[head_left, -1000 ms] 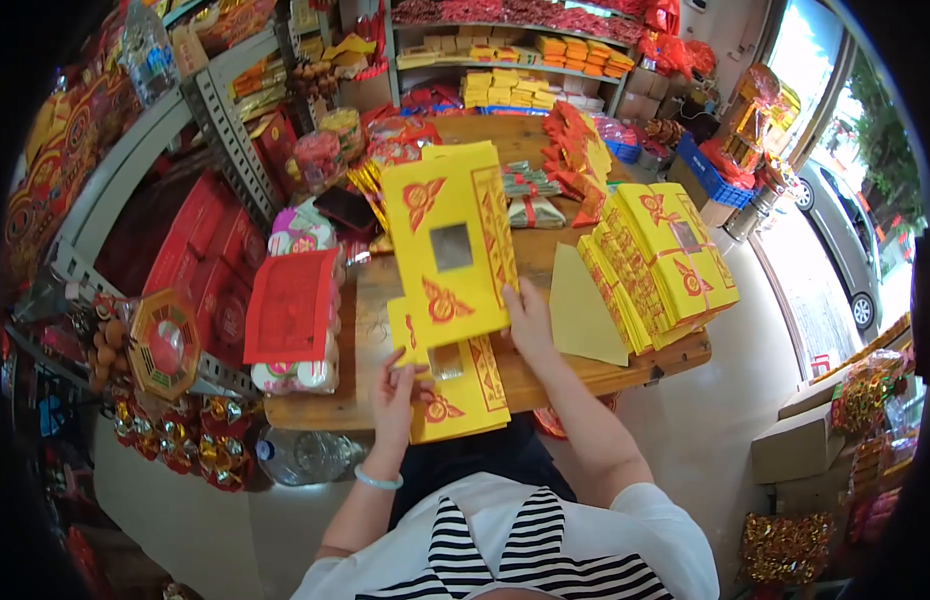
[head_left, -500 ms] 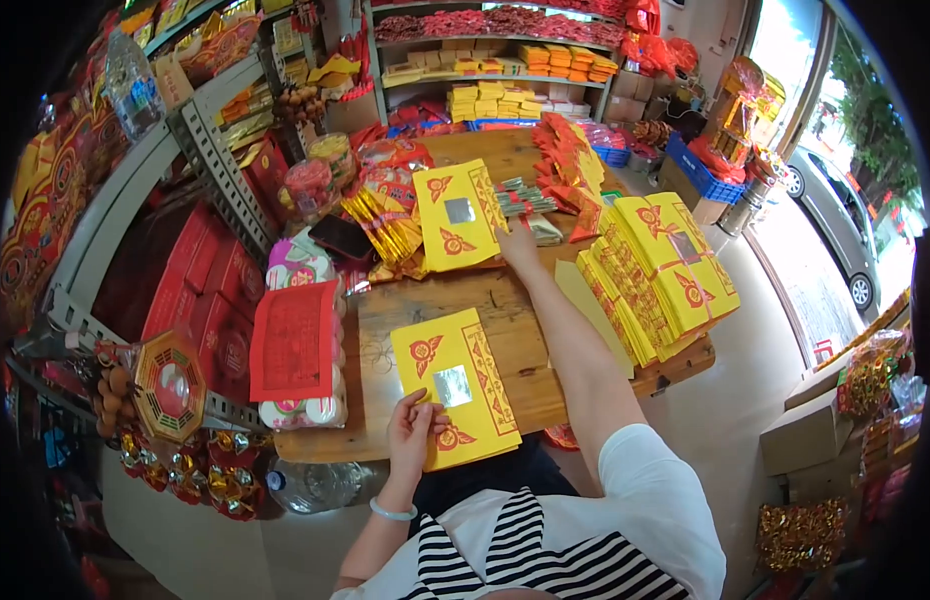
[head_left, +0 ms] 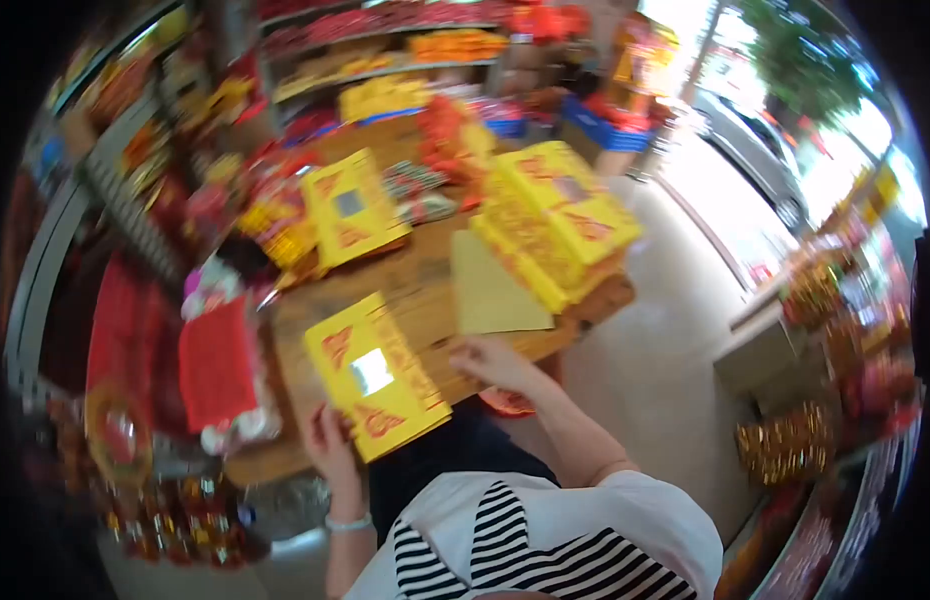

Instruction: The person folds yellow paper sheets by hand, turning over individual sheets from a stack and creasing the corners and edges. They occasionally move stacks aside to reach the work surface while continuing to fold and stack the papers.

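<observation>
Evidently blurred, the view shows the left hand (head_left: pixel 330 440) closed on the near left corner of a yellow paper stack (head_left: pixel 377 375), which lies at the near edge of the wooden surface (head_left: pixel 400 285). The right hand (head_left: pixel 490 360) rests just right of the stack, fingers loosely spread, gripping nothing.

The stack looks light, thin and floppy. Its sheets would likely slide apart, so a pinch across a corner or edge, thumb on top, probably suits it best.

Farther back lie a plain sheet (head_left: pixel 490 295), a tall pile (head_left: pixel 555 215) of similar bundles and a second stack (head_left: pixel 350 205); a red packet (head_left: pixel 215 365) sits at the left. Crowded shelves (head_left: pixel 385 50) line the back, and a pale floor (head_left: pixel 645 360) runs toward a bright opening with a car (head_left: pixel 755 150) outside.
</observation>
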`<state>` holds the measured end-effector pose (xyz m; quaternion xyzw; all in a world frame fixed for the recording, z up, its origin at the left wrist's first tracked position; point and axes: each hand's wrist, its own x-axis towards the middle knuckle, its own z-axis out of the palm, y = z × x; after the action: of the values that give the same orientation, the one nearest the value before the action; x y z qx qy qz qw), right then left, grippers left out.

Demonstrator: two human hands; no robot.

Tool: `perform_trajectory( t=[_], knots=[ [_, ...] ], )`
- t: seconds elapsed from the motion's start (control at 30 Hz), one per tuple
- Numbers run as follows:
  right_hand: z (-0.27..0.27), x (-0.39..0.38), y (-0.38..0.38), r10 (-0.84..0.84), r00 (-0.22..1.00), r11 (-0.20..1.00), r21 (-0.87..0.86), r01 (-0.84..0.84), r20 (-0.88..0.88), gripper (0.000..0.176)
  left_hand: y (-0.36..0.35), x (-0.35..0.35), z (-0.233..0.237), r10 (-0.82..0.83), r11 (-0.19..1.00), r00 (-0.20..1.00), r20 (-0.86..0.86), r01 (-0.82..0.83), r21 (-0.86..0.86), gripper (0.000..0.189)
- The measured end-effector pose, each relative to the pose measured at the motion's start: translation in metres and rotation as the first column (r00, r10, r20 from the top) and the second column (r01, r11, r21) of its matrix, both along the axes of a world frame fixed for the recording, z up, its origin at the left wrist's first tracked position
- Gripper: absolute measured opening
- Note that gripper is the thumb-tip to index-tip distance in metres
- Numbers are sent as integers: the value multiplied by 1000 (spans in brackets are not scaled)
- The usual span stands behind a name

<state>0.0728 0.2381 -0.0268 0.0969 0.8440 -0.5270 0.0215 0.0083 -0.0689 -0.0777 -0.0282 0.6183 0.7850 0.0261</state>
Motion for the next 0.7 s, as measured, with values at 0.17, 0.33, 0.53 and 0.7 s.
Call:
perform_trajectory(
  t=[0.17,0.33,0.53,0.7],
  knots=[
    [46,97,37,-119,990,978,163,129,-72,31,20,-27,-6,-66,997,990,-123,60,-52,21],
    [90,182,73,-445,855,851,171,496,-267,36,25,-38,-9,-55,998,988,-142,52,-23,20],
    [195,254,114,-637,251,266,98,959,-729,65,27,-43,-12,-145,989,975,-167,146,-9,18],
    [236,307,220,-838,214,220,47,974,-503,70,63,-51,5,-136,989,983,-122,128,-70,23]
  ],
)
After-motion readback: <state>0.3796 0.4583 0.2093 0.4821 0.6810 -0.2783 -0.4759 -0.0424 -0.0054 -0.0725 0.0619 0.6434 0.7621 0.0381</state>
